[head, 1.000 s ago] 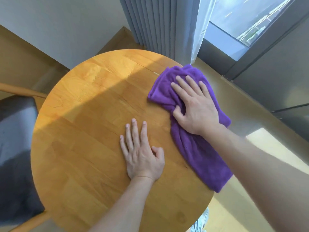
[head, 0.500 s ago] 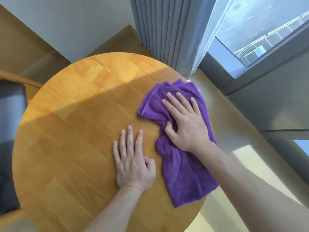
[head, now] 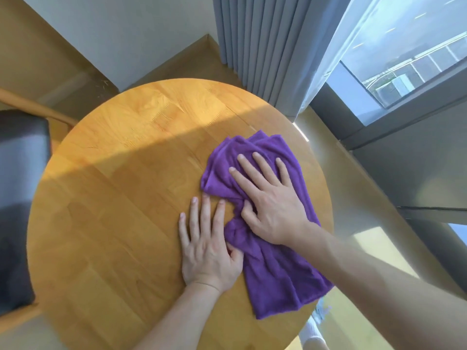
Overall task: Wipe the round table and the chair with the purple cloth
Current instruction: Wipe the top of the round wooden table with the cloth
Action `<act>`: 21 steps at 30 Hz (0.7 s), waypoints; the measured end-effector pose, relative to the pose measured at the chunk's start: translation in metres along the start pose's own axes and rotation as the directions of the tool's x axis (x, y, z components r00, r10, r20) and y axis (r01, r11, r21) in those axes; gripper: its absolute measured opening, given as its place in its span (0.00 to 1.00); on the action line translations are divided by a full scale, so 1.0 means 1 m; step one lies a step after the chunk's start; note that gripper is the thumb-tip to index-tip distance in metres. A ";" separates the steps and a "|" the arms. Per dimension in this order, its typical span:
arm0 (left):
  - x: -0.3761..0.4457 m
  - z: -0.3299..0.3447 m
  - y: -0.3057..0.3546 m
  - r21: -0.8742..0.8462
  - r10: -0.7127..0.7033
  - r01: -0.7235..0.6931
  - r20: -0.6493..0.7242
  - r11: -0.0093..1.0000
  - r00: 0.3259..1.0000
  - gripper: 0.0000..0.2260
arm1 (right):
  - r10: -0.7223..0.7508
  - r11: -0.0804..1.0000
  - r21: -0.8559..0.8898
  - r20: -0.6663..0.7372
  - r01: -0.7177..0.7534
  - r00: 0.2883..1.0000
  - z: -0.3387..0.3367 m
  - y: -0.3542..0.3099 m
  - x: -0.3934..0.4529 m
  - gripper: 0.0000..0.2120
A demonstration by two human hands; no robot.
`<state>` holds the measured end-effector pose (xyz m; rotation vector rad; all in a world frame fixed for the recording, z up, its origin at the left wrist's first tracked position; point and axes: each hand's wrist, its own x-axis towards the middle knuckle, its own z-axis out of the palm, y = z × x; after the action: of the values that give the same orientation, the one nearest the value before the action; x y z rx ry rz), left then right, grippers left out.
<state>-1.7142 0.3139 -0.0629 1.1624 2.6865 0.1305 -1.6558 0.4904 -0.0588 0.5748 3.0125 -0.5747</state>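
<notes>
Currently the right hand [head: 270,205] presses flat, fingers [head: 255,168] spread, on the purple cloth [head: 275,261] at right of centre on the bench [head: 113,210]; left hand [head: 209,246] braces, fingers straight; advise firm, overlapping strokes leftward, apparently toward unwiped wood.

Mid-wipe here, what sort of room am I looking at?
Probably a sitting corner in a flat or hotel room: a round wooden table, a cushioned chair beside it, and grey curtains by a large window.

No legible text anywhere.
</notes>
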 end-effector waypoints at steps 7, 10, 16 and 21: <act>0.001 -0.003 0.004 -0.032 -0.027 0.026 -0.027 0.999 0.999 0.41 | 0.357 0.934 0.090 -0.166 -0.346 0.919 -0.013 0.036 0.019 0.32; -0.001 -0.003 0.004 -0.026 -0.034 0.033 -0.015 0.999 0.999 0.41 | 0.549 0.836 0.139 -0.175 -0.531 0.818 -0.006 0.009 0.009 0.33; -0.001 -0.002 0.007 -0.024 -0.043 0.043 -0.027 0.999 0.999 0.40 | 0.106 0.994 0.019 0.037 -0.106 0.994 0.000 0.005 -0.071 0.33; -0.001 -0.003 0.007 -0.035 -0.047 0.046 -0.027 0.998 0.999 0.39 | -0.253 0.966 -0.019 0.159 0.259 0.954 -0.019 0.064 -0.065 0.33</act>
<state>-1.7094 0.3178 -0.0587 1.0945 2.7222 0.1867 -1.5711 0.5292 -0.0580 0.1281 2.9591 -0.5385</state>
